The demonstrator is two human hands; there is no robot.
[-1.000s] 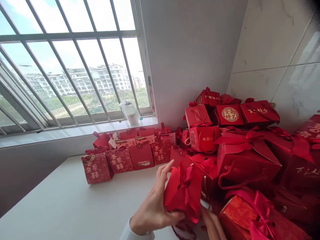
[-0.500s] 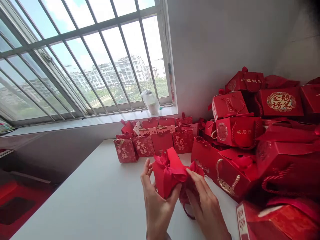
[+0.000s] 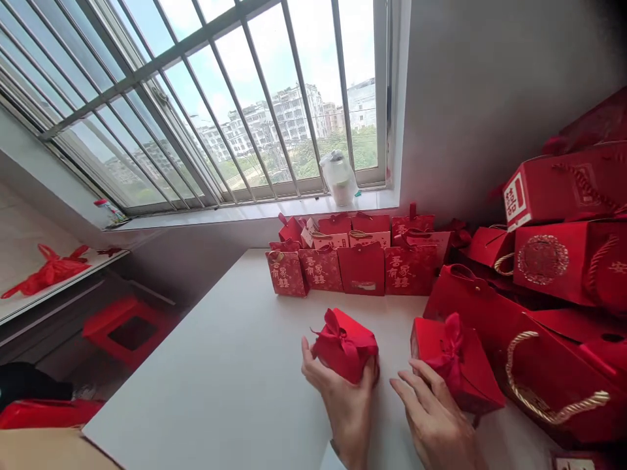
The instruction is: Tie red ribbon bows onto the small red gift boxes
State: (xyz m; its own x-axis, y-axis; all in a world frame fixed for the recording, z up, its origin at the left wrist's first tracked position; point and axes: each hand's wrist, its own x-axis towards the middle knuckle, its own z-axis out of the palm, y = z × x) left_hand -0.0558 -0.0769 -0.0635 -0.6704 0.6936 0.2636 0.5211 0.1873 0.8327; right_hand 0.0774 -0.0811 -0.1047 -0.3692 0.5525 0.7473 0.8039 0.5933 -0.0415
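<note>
My left hand [image 3: 343, 405] is wrapped round a small red gift box [image 3: 360, 336] with a red ribbon bow on its top, over the white table. To the right sits a second red box [image 3: 477, 362], also tied with a ribbon bow. My right hand [image 3: 434, 414] is at this box's near left side, fingers stretched and apart, the fingertips at its edge; I cannot tell how firmly they touch. Behind both hands stands a row of small red gift bags, a patterned bag [image 3: 321, 269] with pale lettering among them.
Larger red gift boxes are piled at the right, one with a gold rope handle [image 3: 512, 385]. The white table [image 3: 235, 365] reaches toward a barred window. A plastic-wrapped container [image 3: 340, 183] stands on the sill. Below left is a red stool [image 3: 105, 326].
My hands have moved apart from their earlier place close together. The second box now sits apart to the right, and the right fingers have spread. The view has shifted left.
</note>
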